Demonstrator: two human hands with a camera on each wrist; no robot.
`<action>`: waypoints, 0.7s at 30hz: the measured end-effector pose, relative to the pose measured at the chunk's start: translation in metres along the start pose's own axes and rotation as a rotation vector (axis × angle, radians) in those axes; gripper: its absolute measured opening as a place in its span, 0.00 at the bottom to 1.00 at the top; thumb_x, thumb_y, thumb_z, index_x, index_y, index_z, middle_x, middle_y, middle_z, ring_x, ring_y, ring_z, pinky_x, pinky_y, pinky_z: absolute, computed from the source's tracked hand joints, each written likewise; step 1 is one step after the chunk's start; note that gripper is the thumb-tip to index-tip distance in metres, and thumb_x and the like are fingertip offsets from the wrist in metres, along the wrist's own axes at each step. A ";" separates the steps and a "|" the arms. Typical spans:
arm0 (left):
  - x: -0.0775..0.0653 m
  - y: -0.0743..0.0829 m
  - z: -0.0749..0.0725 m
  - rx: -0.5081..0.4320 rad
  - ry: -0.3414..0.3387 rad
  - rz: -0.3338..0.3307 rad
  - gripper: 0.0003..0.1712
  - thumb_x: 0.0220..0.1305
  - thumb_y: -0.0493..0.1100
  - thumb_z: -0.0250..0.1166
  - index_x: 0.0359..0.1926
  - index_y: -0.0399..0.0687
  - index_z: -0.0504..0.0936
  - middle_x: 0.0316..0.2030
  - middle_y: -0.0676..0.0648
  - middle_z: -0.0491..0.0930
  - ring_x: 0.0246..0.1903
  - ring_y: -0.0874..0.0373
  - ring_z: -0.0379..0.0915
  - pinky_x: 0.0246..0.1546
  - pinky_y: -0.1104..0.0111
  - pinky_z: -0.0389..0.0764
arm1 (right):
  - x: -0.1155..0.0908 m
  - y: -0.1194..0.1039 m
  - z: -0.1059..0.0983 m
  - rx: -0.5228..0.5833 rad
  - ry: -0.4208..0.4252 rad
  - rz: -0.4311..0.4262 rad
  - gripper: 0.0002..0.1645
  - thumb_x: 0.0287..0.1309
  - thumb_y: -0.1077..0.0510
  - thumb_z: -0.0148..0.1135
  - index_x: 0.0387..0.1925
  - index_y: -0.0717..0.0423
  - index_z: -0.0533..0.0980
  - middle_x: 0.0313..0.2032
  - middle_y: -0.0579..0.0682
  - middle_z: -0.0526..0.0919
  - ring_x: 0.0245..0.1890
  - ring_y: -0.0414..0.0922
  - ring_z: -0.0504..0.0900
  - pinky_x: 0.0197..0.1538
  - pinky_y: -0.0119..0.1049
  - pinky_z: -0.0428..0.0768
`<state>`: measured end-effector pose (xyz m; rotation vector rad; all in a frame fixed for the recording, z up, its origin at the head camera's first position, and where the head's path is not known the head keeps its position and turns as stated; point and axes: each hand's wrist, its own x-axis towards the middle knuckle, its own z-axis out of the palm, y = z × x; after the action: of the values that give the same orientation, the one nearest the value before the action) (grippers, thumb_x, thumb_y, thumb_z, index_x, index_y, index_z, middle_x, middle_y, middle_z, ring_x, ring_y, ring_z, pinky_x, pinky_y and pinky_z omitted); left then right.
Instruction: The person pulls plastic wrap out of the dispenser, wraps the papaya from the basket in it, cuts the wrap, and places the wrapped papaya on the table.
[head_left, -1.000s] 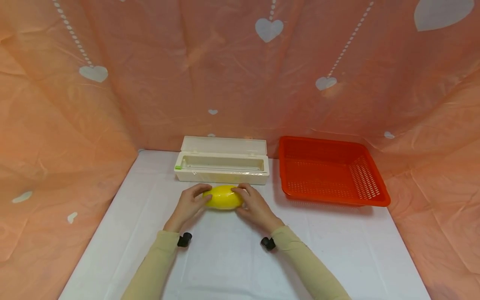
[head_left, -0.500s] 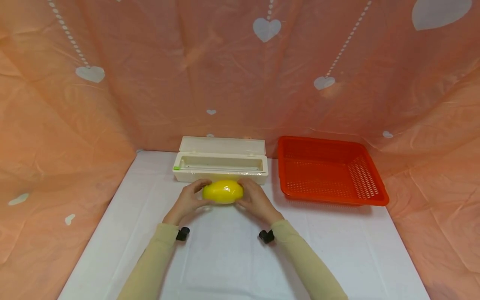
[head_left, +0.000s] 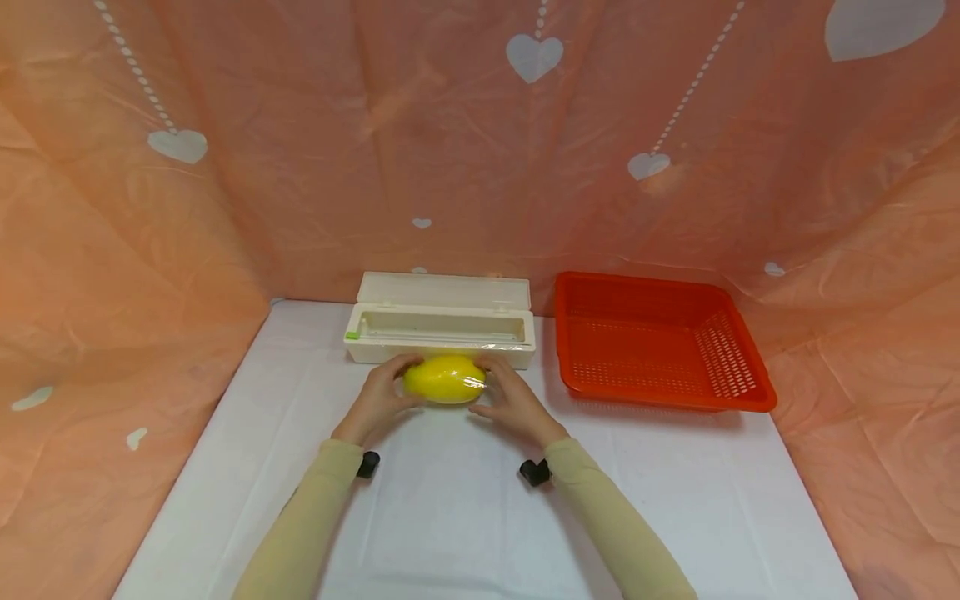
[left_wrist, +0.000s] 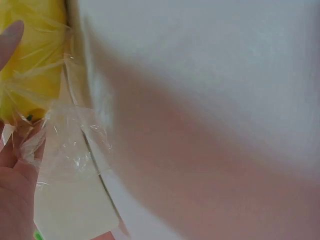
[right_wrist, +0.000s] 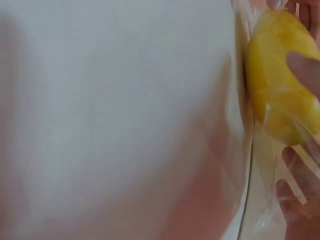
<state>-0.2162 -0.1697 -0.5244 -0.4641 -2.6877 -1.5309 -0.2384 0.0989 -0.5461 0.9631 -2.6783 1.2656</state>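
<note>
A glossy yellow mango (head_left: 446, 379), wrapped in clear cling film (left_wrist: 75, 135), lies crosswise between both hands, just in front of a white cling film dispenser (head_left: 438, 329). My left hand (head_left: 381, 396) holds its left end, fingers on the far side and thumb on the near side. Around the right end curls my right hand (head_left: 517, 402); its thumb (right_wrist: 302, 67) shows in front of the fruit in the right wrist view. Loose film bunches by the left hand and trails near the right fingers (right_wrist: 297, 170). Film partly blurs the contact points.
The dispenser's lid (head_left: 444, 290) stands raised at the back, and a green tab (head_left: 351, 335) sits on its left edge. To the right is a red plastic basket (head_left: 660, 396) with slotted sides. A white cloth (head_left: 442, 517) covers the table; a peach curtain (head_left: 450, 167) hangs behind.
The mango has shifted slightly away from me, nearer the dispenser, and its highlight has moved to the right end. Both hands moved with it. The right fingers went from its top to behind it.
</note>
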 end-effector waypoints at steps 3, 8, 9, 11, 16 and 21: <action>0.000 -0.002 0.000 -0.009 0.014 -0.017 0.36 0.44 0.34 0.78 0.58 0.41 0.76 0.56 0.42 0.75 0.57 0.47 0.69 0.60 0.54 0.69 | 0.003 0.001 0.004 0.055 0.025 0.018 0.44 0.45 0.55 0.77 0.62 0.50 0.64 0.60 0.45 0.68 0.59 0.43 0.67 0.65 0.40 0.65; -0.001 -0.007 -0.002 -0.066 0.022 -0.045 0.34 0.43 0.37 0.79 0.56 0.43 0.79 0.53 0.44 0.77 0.54 0.49 0.71 0.58 0.57 0.72 | 0.005 0.003 0.009 0.138 0.065 0.063 0.42 0.44 0.56 0.78 0.60 0.51 0.67 0.58 0.46 0.69 0.58 0.43 0.69 0.63 0.38 0.69; -0.001 -0.007 -0.002 -0.078 0.021 -0.052 0.34 0.43 0.38 0.79 0.56 0.43 0.79 0.53 0.45 0.78 0.54 0.49 0.71 0.57 0.57 0.72 | 0.005 0.004 0.010 0.160 0.069 0.071 0.41 0.44 0.56 0.78 0.60 0.51 0.68 0.57 0.45 0.69 0.57 0.43 0.69 0.62 0.38 0.70; -0.001 -0.008 -0.003 -0.095 0.024 -0.068 0.34 0.43 0.39 0.79 0.55 0.44 0.80 0.53 0.45 0.78 0.54 0.50 0.72 0.57 0.58 0.73 | 0.005 0.005 0.010 0.210 0.071 0.086 0.40 0.43 0.56 0.78 0.60 0.49 0.69 0.57 0.45 0.70 0.57 0.43 0.71 0.61 0.37 0.71; -0.002 -0.008 -0.007 -0.166 0.013 -0.086 0.35 0.42 0.36 0.79 0.55 0.40 0.79 0.53 0.42 0.77 0.55 0.48 0.72 0.57 0.62 0.73 | 0.005 0.007 0.006 0.336 0.030 0.137 0.40 0.43 0.55 0.78 0.59 0.46 0.70 0.57 0.44 0.71 0.56 0.45 0.72 0.61 0.37 0.71; -0.004 -0.004 -0.012 -0.273 -0.020 -0.104 0.35 0.42 0.32 0.78 0.56 0.36 0.78 0.54 0.38 0.76 0.55 0.44 0.72 0.54 0.64 0.75 | 0.006 0.008 0.000 0.456 -0.030 0.153 0.38 0.46 0.59 0.76 0.61 0.49 0.70 0.59 0.47 0.69 0.58 0.48 0.72 0.61 0.36 0.71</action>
<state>-0.2150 -0.1826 -0.5219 -0.3511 -2.5634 -1.9440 -0.2470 0.0995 -0.5499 0.8201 -2.5755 1.9663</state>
